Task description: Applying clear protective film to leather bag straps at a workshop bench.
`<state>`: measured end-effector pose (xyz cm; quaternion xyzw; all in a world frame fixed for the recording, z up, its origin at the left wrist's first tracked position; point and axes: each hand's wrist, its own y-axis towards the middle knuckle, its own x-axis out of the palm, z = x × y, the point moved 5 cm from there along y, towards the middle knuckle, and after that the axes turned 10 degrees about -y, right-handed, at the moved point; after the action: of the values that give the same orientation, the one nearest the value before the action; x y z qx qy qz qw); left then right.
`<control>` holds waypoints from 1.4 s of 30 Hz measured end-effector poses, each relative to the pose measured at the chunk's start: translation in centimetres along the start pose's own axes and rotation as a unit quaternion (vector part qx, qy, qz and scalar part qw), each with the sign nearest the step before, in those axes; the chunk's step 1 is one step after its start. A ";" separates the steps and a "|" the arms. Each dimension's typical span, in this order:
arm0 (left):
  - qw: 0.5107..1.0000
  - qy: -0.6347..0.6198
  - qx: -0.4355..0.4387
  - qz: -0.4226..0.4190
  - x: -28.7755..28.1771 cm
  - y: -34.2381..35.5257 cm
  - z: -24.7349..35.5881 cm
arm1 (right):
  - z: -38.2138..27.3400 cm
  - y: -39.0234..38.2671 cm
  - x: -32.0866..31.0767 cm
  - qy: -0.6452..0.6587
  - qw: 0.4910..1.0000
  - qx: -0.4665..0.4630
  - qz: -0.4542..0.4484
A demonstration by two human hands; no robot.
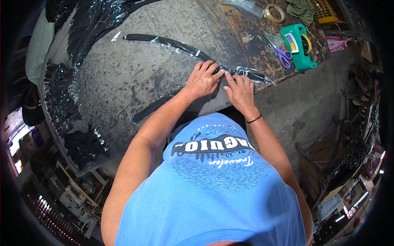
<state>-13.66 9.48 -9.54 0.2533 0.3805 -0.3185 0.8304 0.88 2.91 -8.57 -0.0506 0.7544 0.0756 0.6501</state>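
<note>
A long, narrow black strip (164,41) in clear plastic wrap lies slantwise across the table, from the upper left down to the table's right edge. My left hand (204,78) grips it right of its middle, fingers curled over the top. Close beside it, my right hand (241,91) has its fingers bent over the wrapped strip, with the index finger reaching toward the left thumb. The two hands nearly meet, and the piece of strip beneath them is hidden. Crinkled plastic sticks out past the strip's right end. Another dark strip (154,107) lies left of my left forearm.
Purple-handled scissors (283,56) and a green tape dispenser (296,47) sit on the table's (106,69) right part. Beyond are a tape roll (274,13), clear plastic sleeves (246,5) and a dark cloth (301,10). Plastic-wrapped black pieces (88,35) pile up along the left side.
</note>
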 end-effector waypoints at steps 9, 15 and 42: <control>0.999 0.048 -0.001 0.012 0.8 -0.6 -0.2 | 0.1 0.6 0.0 -0.030 0.998 -0.035 -0.040; 0.999 0.043 -0.003 0.021 0.7 -1.3 -0.4 | -0.2 0.6 0.1 -0.065 0.996 -0.055 -0.021; 0.997 0.072 0.000 0.003 1.7 -2.4 -0.5 | 0.6 0.7 -0.3 0.001 0.999 -0.032 -0.037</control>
<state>-14.80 7.60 -11.57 0.2768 0.4385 -0.2968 0.8019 1.36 3.68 -8.37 -0.0992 0.7498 0.0755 0.6498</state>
